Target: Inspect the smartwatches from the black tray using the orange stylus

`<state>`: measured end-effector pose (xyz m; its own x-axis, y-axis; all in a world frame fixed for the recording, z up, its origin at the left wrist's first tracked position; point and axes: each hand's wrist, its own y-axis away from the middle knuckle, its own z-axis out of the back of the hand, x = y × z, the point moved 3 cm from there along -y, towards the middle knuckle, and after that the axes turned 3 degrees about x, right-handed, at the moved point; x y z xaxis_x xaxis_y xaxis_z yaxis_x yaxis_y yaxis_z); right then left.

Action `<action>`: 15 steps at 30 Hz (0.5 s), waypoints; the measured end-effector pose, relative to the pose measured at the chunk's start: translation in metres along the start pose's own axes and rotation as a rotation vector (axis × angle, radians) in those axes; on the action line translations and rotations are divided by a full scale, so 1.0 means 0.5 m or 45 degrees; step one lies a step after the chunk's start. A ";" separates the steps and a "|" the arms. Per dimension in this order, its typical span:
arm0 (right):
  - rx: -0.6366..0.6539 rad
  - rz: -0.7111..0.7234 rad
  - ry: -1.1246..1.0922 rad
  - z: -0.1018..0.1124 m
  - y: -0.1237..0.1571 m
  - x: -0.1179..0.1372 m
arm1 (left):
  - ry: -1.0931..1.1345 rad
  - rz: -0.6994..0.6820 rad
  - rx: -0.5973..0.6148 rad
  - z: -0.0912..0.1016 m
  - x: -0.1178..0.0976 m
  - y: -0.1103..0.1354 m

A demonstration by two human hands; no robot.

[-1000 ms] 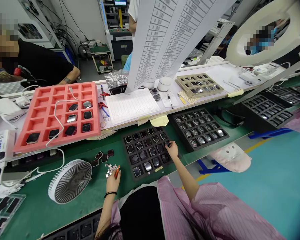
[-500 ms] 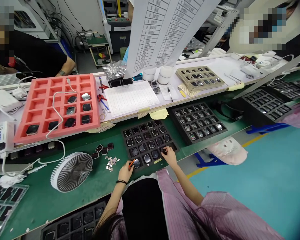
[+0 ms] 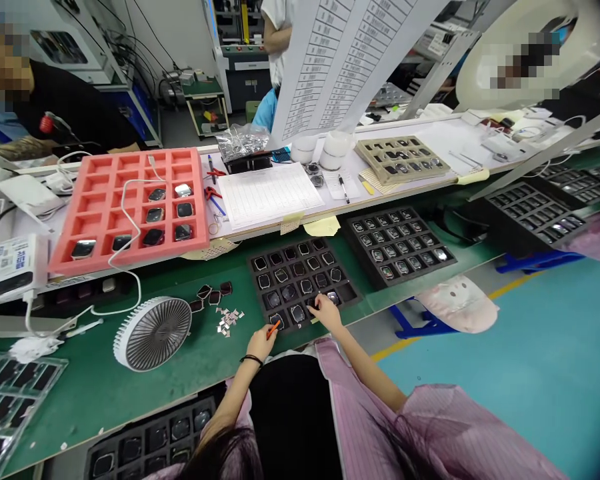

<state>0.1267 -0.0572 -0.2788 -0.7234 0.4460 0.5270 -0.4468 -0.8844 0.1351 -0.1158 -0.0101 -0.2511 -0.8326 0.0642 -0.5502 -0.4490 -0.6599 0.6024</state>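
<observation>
In front of me lies a black foam tray (image 3: 347, 293) with rows of square smartwatch cases in its pockets. My left hand (image 3: 261, 343) is closed round a slim orange tool (image 3: 274, 329) at the tray's front left corner. The tool's tip is beside a watch case (image 3: 277, 321); contact cannot be made out. My right hand (image 3: 327, 313) reaches over the front row, its fingertips pinched on a dark smartwatch case (image 3: 311, 305) partly hidden by them. To its right a shiny watch case (image 3: 333, 297) sits in its pocket.
Left of the tray are small silver pieces (image 3: 229, 320), loose watch frames (image 3: 214, 297) and a fan (image 3: 156, 333). Another full black tray (image 3: 399, 244) is to the right. The raised shelf holds a pink foam tray (image 3: 87, 207), a paper form (image 3: 270, 193) and a beige tray (image 3: 405, 160).
My right hand has shifted left from the row's right end to the neighbouring watch case. The case it was over now shows. My left hand keeps the orange tool. The view has shifted slightly.
</observation>
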 end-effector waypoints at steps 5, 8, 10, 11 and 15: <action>0.035 -0.039 0.059 -0.014 0.001 0.015 | 0.110 0.087 0.088 -0.016 -0.001 0.002; 0.050 -0.047 0.088 -0.012 -0.004 0.015 | 0.252 0.113 0.140 -0.021 0.002 0.004; 0.060 -0.039 0.097 -0.010 -0.007 0.017 | 0.382 0.123 0.184 -0.027 0.004 0.003; 0.065 -0.029 0.096 -0.009 -0.007 0.019 | 0.453 0.134 0.207 -0.031 0.005 0.002; 0.113 0.086 0.053 -0.013 -0.001 0.049 | 0.757 0.214 0.336 -0.044 0.002 -0.002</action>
<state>0.1055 -0.0450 -0.2713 -0.7723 0.3885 0.5026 -0.3492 -0.9206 0.1749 -0.1091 -0.0260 -0.2651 -0.6117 -0.4963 -0.6161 -0.4563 -0.4148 0.7872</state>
